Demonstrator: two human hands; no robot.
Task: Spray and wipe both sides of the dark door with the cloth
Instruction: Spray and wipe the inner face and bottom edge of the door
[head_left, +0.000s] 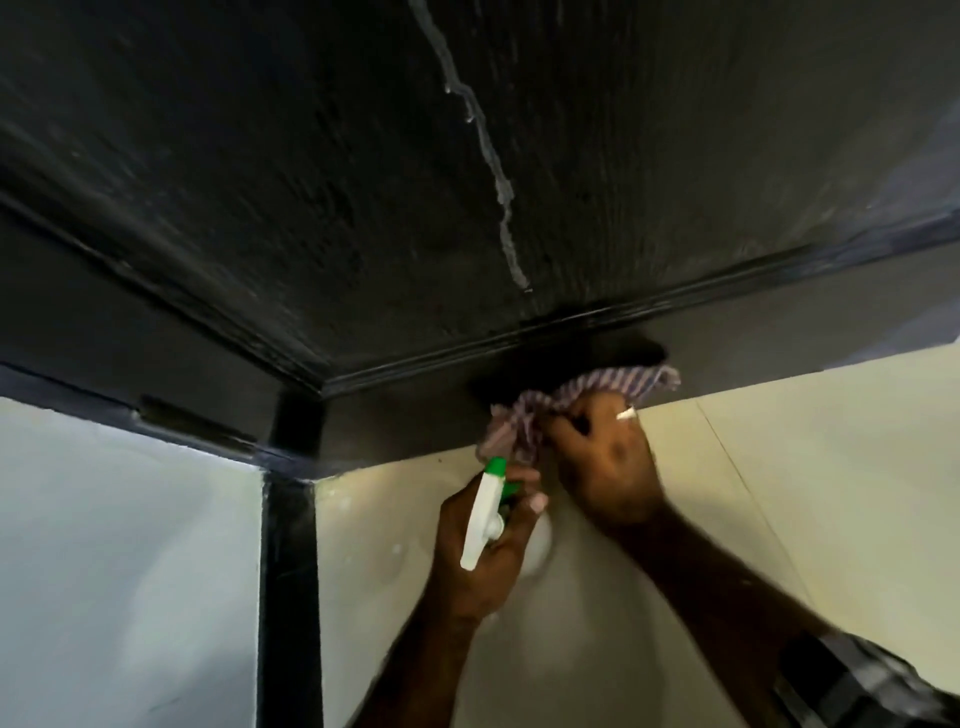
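The dark door (467, 182) fills the upper part of the view, with a pale streak of liquid running down its panel. My right hand (608, 462) grips a striped purple and white cloth (587, 395) and presses it against the door's bottom rail, just above the floor. A darker wet patch shows on the rail around the cloth. My left hand (483, 545) grips a white spray bottle with a green nozzle (485, 514), held just below and left of the cloth, nozzle pointing up toward the door.
A cream tiled floor (779, 467) lies beneath the door and my arms. A black door frame post (288, 597) stands at the left, next to a pale wall (130, 571). A hinge (197, 421) shows on the door edge at left.
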